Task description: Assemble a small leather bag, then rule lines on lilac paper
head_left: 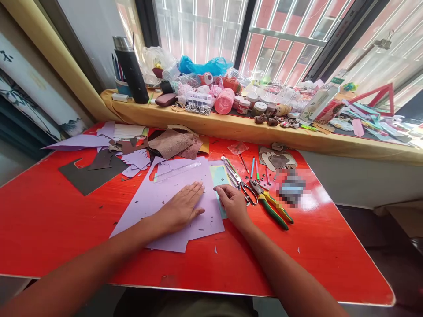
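My left hand [183, 207] lies flat, fingers stretched out, on sheets of light purple paper [142, 213]. Small dark scraps are scattered over the paper. Thumb and index finger of my right hand [233, 204] are pinched together at the paper's right edge; what they hold, if anything, is too small to make out. Under that hand lies a pale blue-green sheet [218, 176] with a yellow border. A clear ruler [176, 171] rests across the upper part of the paper. Right of my right hand are scissors [247, 193] and green-and-yellow pliers [272, 211].
Brown leather pieces [172, 143], a black sheet [86, 176] and purple cut-outs [135, 159] lie at the back left. Colored pens [257, 169] and more leather pieces [279, 158] sit at the back right. A black flask [132, 72] and jars [244, 106] line the windowsill.
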Tool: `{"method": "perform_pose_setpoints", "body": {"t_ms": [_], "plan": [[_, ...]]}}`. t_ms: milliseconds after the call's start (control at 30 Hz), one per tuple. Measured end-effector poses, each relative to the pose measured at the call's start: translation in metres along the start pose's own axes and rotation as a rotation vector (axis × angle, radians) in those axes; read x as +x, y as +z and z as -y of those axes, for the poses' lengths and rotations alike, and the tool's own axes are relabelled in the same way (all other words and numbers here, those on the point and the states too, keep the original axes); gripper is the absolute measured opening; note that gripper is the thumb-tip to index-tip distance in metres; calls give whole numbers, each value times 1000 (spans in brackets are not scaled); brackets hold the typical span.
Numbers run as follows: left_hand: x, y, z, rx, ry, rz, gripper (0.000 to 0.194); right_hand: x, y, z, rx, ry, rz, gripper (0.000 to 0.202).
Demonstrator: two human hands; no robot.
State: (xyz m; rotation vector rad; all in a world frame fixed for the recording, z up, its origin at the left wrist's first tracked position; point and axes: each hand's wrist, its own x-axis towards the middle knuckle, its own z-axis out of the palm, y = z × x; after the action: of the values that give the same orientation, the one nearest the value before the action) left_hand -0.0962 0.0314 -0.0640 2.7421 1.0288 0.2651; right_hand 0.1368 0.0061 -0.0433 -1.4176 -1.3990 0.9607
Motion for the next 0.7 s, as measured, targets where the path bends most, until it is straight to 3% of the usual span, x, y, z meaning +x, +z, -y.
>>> {"method": "perform_pose_setpoints", "body": {"t_ms": [333,533,700], "plan": [[-8,6,-14,137,107,36,69,32,-5,9,-248,-40,180,32],[-4,10,-15,167,115,1,71,65,21,17,-517,-123,232,20],[-18,8,-31,142,124,25,69,68,36,19,-743,-108,220,24]]}}
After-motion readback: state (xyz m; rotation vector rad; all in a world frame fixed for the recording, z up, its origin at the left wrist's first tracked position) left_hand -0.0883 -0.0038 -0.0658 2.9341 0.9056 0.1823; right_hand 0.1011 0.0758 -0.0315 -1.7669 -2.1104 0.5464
